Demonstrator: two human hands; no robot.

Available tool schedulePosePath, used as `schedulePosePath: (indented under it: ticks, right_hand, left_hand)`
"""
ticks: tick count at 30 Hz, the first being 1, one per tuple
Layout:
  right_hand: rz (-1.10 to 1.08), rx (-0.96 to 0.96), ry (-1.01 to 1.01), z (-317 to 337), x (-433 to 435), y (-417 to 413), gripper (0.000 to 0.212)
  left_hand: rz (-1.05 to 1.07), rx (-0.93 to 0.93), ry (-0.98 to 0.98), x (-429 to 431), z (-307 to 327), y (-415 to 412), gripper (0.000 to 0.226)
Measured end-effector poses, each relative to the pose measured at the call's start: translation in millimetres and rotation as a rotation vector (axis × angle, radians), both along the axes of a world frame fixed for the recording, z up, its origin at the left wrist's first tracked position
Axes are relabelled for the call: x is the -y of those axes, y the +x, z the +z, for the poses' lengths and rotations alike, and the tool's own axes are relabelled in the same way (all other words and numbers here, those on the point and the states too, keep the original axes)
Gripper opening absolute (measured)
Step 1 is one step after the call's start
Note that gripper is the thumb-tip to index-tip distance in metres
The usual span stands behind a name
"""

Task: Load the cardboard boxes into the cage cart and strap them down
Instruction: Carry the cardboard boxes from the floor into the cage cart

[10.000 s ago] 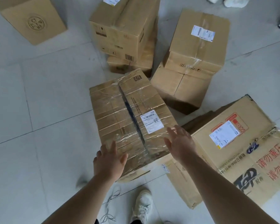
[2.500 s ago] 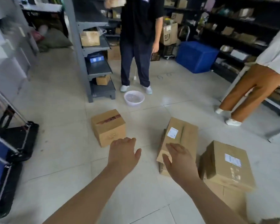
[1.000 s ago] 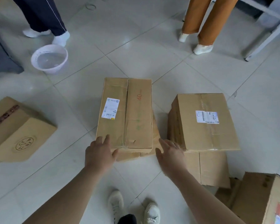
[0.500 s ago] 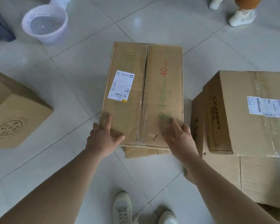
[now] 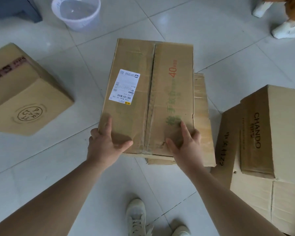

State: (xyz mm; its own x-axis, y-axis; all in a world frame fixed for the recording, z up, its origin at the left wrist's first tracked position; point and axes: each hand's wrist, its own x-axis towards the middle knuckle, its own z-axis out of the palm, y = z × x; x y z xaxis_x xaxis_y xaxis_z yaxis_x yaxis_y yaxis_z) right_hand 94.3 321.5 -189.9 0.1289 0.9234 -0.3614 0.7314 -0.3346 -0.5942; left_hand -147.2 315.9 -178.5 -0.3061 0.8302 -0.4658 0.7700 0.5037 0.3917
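A long cardboard box (image 5: 160,79) with a white shipping label and a red "40" lies on top of a flatter box (image 5: 203,126) on the tiled floor in front of me. My left hand (image 5: 106,143) grips its near left corner, thumb on top and fingers round the side. My right hand (image 5: 184,142) holds the near right edge, with the thumb and a finger on top. The cage cart is out of view.
A stamped box (image 5: 24,96) lies at the left. At the right a "CHANDO" box (image 5: 279,132) sits on a larger box (image 5: 266,201). A white basin of water (image 5: 76,11) stands behind, a person's white shoes (image 5: 286,29) at the top right, my own shoes (image 5: 136,217) below.
I have leaned in closer over the labelled box. Both hands have closed on its near corners, where half a second ago they were just reaching its near edge.
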Motion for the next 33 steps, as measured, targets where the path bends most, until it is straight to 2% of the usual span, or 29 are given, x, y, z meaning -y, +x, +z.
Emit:
schedulePosePath:
  ticks: [8,15,24,30,33]
  right_hand:
    - [0.271,0.043,-0.005,-2.8,-3.9,-103.7,0.079]
    - [0.444,0.08,-0.084,-36.7,18.4,-158.4,0.077]
    - [0.498,0.081,-0.13,-99.8,36.6,-168.9,0.08]
    - [0.562,0.117,-0.153,-118.8,34.3,-167.2,0.079]
    - [0.539,0.096,-0.136,-117.2,25.5,-159.0,0.069]
  left_hand:
    - [0.233,-0.027,-0.032,60.2,-0.9,-94.0,0.109]
    - [0.368,-0.031,-0.132,116.1,-36.7,-139.3,0.105]
    - [0.383,-0.026,-0.162,134.3,-97.8,-145.9,0.109]
    - [0.363,-0.12,-0.229,129.1,-119.0,-140.1,0.106]
    - [0.261,-0.26,-0.148,113.8,-113.6,-123.3,0.094]
